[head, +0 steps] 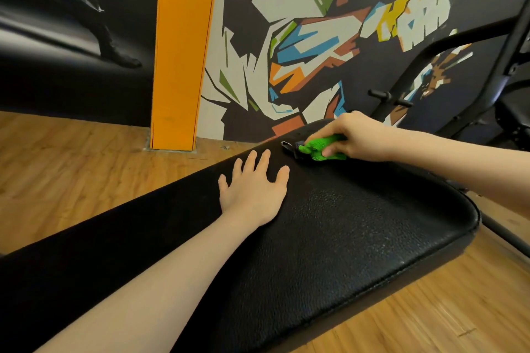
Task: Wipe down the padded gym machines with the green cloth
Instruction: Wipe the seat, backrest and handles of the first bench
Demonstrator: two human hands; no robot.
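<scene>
Flat left hand [252,189] rests on black pad [344,238]; right hand [358,135] grips green cloth [318,147] beside torn patch [289,147].

The left hand [252,189] lies flat, fingers [265,157] spread, on the black padded bench [358,232]. The right hand [355,135] grips a bunched green cloth [315,147] against the pad's far end, beside a small tear [288,146]. Behind stand an orange pillar [183,49] and a painted wall [301,37].

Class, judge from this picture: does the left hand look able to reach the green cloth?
Probably yes: the left hand lies flat on the black pad, nothing between it and the cloth the right hand grips.
</scene>
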